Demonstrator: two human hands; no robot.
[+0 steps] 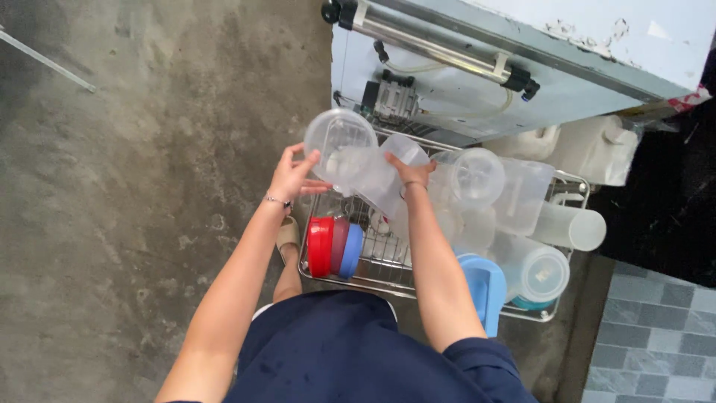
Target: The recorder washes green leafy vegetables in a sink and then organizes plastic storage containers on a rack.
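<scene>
Gripping clear plastic jug (pixel 350 160), both hands (pixel 292 175) (pixel 410 173), above wire rack (pixel 388 265) on concrete floor (pixel 149 186)

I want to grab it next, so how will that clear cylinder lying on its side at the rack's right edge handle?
The clear cylinder probably feels light, being thin see-through plastic. Lying on its side over the wire rack rim, it may roll off when nudged.

— Room to move on the left: bare concrete floor (pixel 149 186) beside the wire rack (pixel 388 277).
— Right side's jammed, clear plastic jugs (pixel 522 194) piled touching. Ahead, the metal machine (pixel 477 75) walls off the far edge.
</scene>
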